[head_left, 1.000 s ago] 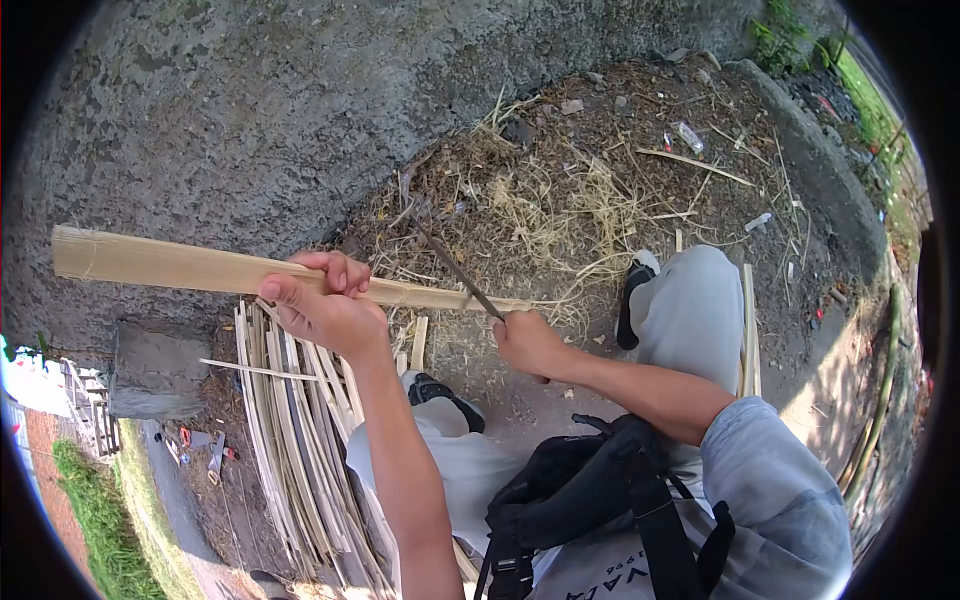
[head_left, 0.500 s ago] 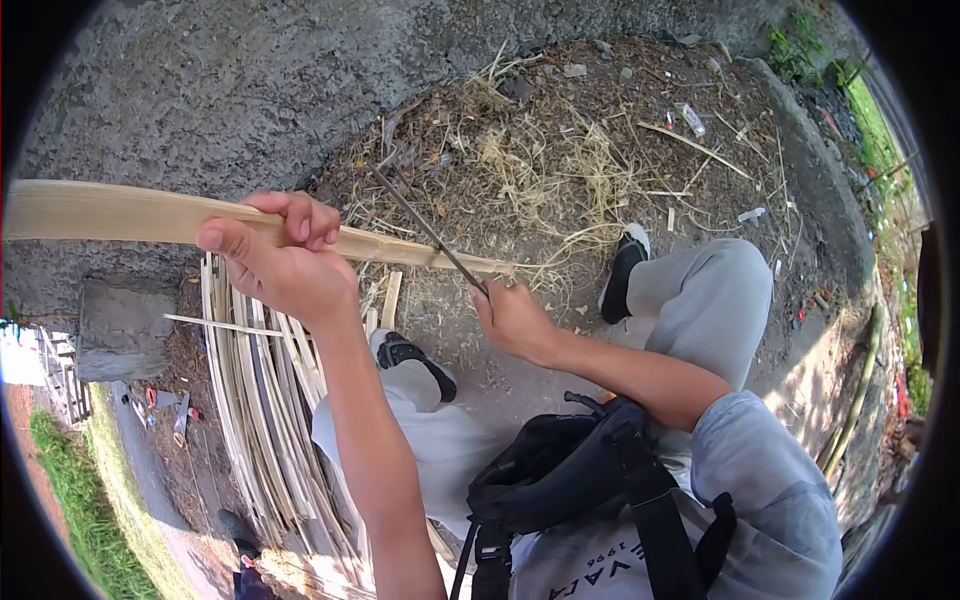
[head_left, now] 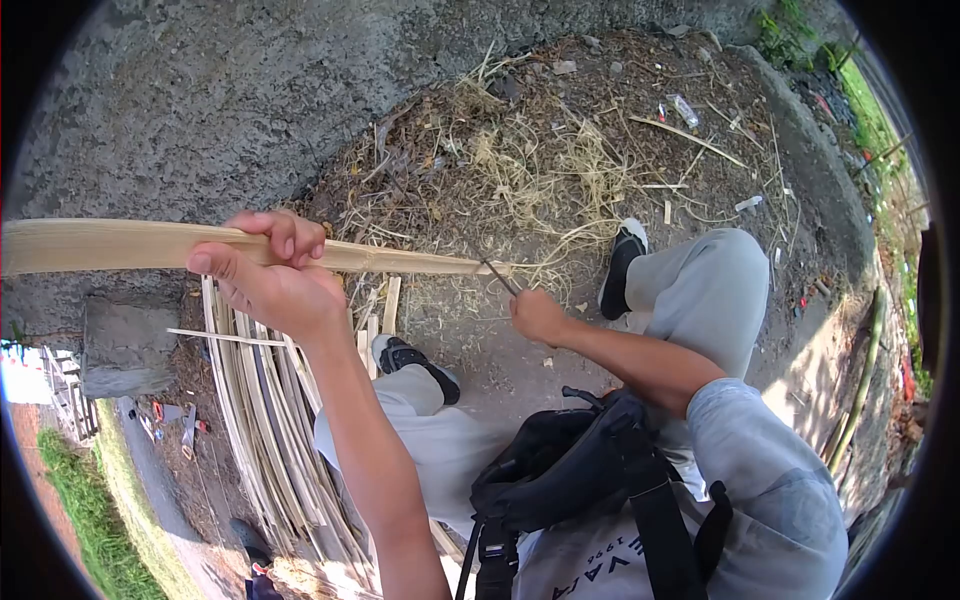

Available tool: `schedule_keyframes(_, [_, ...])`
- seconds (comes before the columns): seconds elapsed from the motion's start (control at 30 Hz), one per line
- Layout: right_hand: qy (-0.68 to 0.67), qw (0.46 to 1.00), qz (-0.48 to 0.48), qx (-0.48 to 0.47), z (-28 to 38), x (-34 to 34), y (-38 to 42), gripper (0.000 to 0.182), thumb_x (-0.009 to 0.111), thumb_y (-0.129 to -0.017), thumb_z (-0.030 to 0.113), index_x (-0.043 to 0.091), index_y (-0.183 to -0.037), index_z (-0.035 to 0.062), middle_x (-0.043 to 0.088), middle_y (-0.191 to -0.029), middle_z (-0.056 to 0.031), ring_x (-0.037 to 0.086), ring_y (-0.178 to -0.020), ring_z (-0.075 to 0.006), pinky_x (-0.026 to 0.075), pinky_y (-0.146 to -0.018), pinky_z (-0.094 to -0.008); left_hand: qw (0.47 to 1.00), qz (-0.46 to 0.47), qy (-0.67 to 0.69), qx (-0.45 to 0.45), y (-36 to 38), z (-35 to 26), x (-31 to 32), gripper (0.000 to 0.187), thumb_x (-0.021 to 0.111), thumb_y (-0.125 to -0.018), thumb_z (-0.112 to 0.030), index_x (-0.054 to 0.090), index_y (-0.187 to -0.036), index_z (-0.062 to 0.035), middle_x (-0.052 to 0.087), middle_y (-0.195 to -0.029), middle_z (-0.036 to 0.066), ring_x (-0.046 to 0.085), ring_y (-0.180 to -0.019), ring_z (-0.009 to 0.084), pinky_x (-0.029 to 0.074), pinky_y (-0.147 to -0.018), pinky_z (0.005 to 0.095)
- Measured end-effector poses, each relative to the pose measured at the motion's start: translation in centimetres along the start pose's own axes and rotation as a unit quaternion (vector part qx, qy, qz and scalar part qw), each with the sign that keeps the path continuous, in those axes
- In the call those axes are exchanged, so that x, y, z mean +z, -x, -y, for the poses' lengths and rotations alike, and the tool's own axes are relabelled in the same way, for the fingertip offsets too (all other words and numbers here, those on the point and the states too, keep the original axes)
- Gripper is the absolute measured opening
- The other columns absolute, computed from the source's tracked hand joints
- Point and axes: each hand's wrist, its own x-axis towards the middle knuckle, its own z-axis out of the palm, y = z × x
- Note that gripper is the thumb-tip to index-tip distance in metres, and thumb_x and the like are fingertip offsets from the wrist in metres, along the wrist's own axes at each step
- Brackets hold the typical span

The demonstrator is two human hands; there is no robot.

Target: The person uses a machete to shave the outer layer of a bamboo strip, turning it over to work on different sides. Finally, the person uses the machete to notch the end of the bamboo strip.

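Wooden strip [head_left: 110,245], one, pale: held roughly level across the person's front, broad end running out of view at the left edge, narrow end above the ground. Against half a second ago, its broad part sits lower in view. Knife [head_left: 500,276], one, dark: its blade, earlier reaching far up and to the left past the strip, now shows short, crossing the strip close to its narrow tip; the right hand [head_left: 540,318] is farther right.

Surroundings: rough wall [head_left: 230,110] behind; grey block [head_left: 128,345] below the broad part of the strip. Pile of strips [head_left: 265,420] on the ground, partly hidden by the left forearm, with one loose strip [head_left: 230,338] lying across it. Shavings [head_left: 545,170], curled, heaped beyond the narrow tip. Plastic bottle [head_left: 685,110], clear, beyond the shavings. Black bag [head_left: 560,470] worn at the person's front.

Hands: left hand [head_left: 275,265], palm up, thumb and bent fingers gripping the strip and hiding a short length of it. Right hand, fingers curled tightly round the knife's handle, which is mostly covered.
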Motion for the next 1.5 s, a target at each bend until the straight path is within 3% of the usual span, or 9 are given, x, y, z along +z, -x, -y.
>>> schedule_keyframes(0.17, [-0.004,0.999,-0.017,-0.044,6.7,-4.0,1.6,0.039,0.047,-0.093,0.023,0.064,-0.084,-0.0107,0.059,-0.064,-0.0309,0.062,-0.066,-0.0492,0.052,-0.068,-0.0541,1.000,-0.023,-0.007,0.001,-0.3,0.3,-0.3,0.070,0.040,-0.078,-0.078,0.048,-0.082,-0.0083,0.032,-0.060,0.000,0.030,-0.053,0.0101,0.025,-0.049,0.0242])
schedule_keyframes(0.37, [0.073,0.996,0.046,0.017,-6.2,2.9,-0.5,0.042,0.046,-0.095,0.025,0.063,-0.081,-0.0099,0.059,-0.062,-0.0297,0.063,-0.066,-0.0479,0.052,-0.068,-0.0534,1.000,-0.006,0.002,-0.003,-0.5,0.3,-0.1,0.070,0.041,-0.078,-0.078,0.049,-0.080,-0.0086,0.033,-0.060,0.000,0.029,-0.052,0.0097,0.025,-0.048,0.0238])
schedule_keyframes(0.47, [0.004,0.990,0.090,0.104,-1.4,-0.3,-0.4,0.041,0.045,-0.094,0.024,0.064,-0.082,-0.0103,0.060,-0.067,-0.0305,0.064,-0.071,-0.0471,0.053,-0.069,-0.0526,1.000,-0.016,0.012,0.000,-0.8,0.3,-0.3,0.069,0.041,-0.079,-0.077,0.049,-0.080,-0.0085,0.032,-0.060,0.000,0.029,-0.052,0.0099,0.025,-0.048,0.0244])
schedule_keyframes(0.57, [0.021,0.998,0.045,0.032,1.4,-1.8,1.4,0.041,0.042,-0.094,0.022,0.065,-0.086,-0.0116,0.062,-0.073,-0.0319,0.064,-0.077,-0.0468,0.053,-0.072,-0.0523,0.999,-0.032,0.008,0.001,-0.7,0.3,-1.1,0.069,0.041,-0.079,-0.077,0.049,-0.081,-0.0088,0.032,-0.060,-0.001,0.029,-0.052,0.0098,0.025,-0.049,0.0245])
schedule_keyframes(0.67, [0.173,0.975,0.135,-0.045,-7.7,2.8,1.2,0.039,0.046,-0.092,0.022,0.064,-0.080,-0.0103,0.061,-0.073,-0.0316,0.061,-0.074,-0.0501,0.052,-0.071,-0.0526,0.999,-0.035,0.009,0.005,-0.7,0.1,-0.9,0.068,0.040,-0.080,-0.077,0.050,-0.081,-0.0092,0.032,-0.060,-0.001,0.028,-0.052,0.0098,0.024,-0.049,0.0240])
schedule_keyframes(0.87, [0.072,0.996,0.015,0.043,-2.1,0.2,1.7,0.034,0.046,-0.089,0.018,0.067,-0.082,-0.0078,0.062,-0.076,-0.0317,0.063,-0.075,-0.0486,0.052,-0.073,-0.0532,0.999,-0.036,0.010,-0.003,-0.9,0.2,-1.5,0.068,0.039,-0.080,-0.077,0.050,-0.081,-0.0096,0.032,-0.060,-0.001,0.029,-0.053,0.0099,0.026,-0.049,0.0244])
schedule_keyframes(0.97, [0.193,0.964,0.180,0.024,-9.8,3.4,1.0,0.030,0.049,-0.085,0.015,0.068,-0.082,-0.0080,0.065,-0.082,-0.0301,0.066,-0.079,-0.0448,0.052,-0.078,-0.0515,1.000,-0.019,0.009,-0.003,-0.6,0.0,-1.3,0.068,0.040,-0.079,-0.077,0.050,-0.081,-0.0097,0.032,-0.060,-0.001,0.029,-0.053,0.0097,0.026,-0.049,0.0243])
schedule_keyframes(1.17, [0.119,0.979,0.086,0.140,-5.3,0.9,1.1,0.026,0.050,-0.083,0.013,0.069,-0.085,-0.0058,0.066,-0.090,-0.0268,0.066,-0.092,-0.0408,0.053,-0.081,-0.0480,0.999,-0.030,0.013,-0.007,-0.9,0.1,-1.4,0.068,0.042,-0.079,-0.076,0.050,-0.081,-0.0092,0.033,-0.059,-0.001,0.031,-0.053,0.0103,0.027,-0.049,0.0246])
schedule_keyframes(1.5, [0.166,0.946,0.166,0.224,-9.1,0.6,2.6,0.027,0.055,-0.080,0.015,0.069,-0.096,-0.0029,0.065,-0.102,-0.0272,0.064,-0.099,-0.0413,0.052,-0.084,-0.0479,0.999,-0.016,0.027,-0.012,-1.4,0.1,-2.3,0.069,0.040,-0.084,-0.074,0.051,-0.082,-0.0059,0.039,-0.062,0.002,0.035,-0.055,0.0126,0.030,-0.052,0.0262])
